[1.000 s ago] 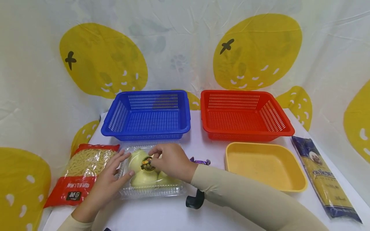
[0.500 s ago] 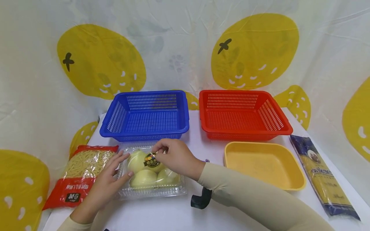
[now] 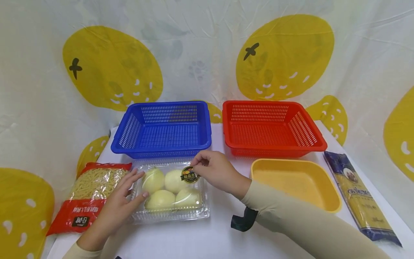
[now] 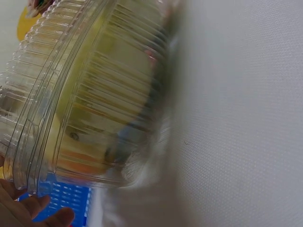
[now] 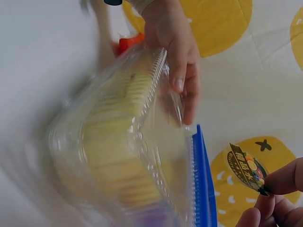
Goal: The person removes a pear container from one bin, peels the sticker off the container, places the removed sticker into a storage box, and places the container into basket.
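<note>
A clear plastic box sits before the blue basket, with several round pale-yellow fruits inside. My right hand pinches a round black and gold sticker between thumb and forefinger, over the lid's far right corner. In the right wrist view the sticker is slightly bent and appears apart from the lid. My left hand rests on the box's left side, its thumb on the lid and its fingers extended along the edge. The left wrist view shows the box wall close up, beside fingertips.
Behind the box stands a blue basket, with a red basket to its right. A yellow tray and a spaghetti pack lie at right. A red pasta bag lies left, near my left forearm.
My right hand has moved right and slightly away from me, carrying the sticker from the middle of the lid to its far right corner. The left hand has stayed in place.
</note>
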A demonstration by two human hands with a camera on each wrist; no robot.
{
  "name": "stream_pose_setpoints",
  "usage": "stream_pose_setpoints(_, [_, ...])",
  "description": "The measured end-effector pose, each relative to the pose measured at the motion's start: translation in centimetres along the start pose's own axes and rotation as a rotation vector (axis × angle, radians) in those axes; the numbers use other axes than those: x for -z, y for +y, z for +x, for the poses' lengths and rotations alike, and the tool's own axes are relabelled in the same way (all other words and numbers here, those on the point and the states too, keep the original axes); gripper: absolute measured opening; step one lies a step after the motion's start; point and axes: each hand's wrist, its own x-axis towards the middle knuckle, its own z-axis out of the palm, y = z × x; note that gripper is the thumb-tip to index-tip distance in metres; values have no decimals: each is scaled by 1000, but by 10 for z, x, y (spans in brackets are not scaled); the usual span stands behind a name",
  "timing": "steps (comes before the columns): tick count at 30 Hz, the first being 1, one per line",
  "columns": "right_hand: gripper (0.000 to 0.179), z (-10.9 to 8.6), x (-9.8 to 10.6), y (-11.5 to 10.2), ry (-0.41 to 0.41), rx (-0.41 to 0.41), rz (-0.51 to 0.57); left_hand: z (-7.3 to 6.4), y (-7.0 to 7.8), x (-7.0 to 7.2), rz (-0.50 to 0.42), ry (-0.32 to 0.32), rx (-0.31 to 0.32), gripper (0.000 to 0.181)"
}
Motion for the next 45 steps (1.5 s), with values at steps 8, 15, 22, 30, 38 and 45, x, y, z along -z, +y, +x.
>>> stream_pose_setpoints(8, [6, -13, 34, 7, -18, -64, -54, -1, 1, 1, 7, -2, 1, 63])
stream_pose_setpoints(15, [4, -25, 72, 24, -66, -94, -134, -1, 1, 3, 15, 6, -31, 59])
stream_pose_setpoints(22, [4, -38, 120, 50, -130, -126, -166, -2, 2, 5, 14, 2, -29, 56])
stream_pose_setpoints(30, [9, -51, 168, 80, -226, -178, -207, -2, 0, 7, 14, -13, -14, 57])
stream_pose_setpoints(38, [6, -55, 199, 108, -332, -204, -278, -3, 1, 8, 5, -24, 14, 58])
stream_pose_setpoints(45, [4, -49, 214, 132, -456, -279, -387, -3, 3, 10, 15, -31, 16, 59])
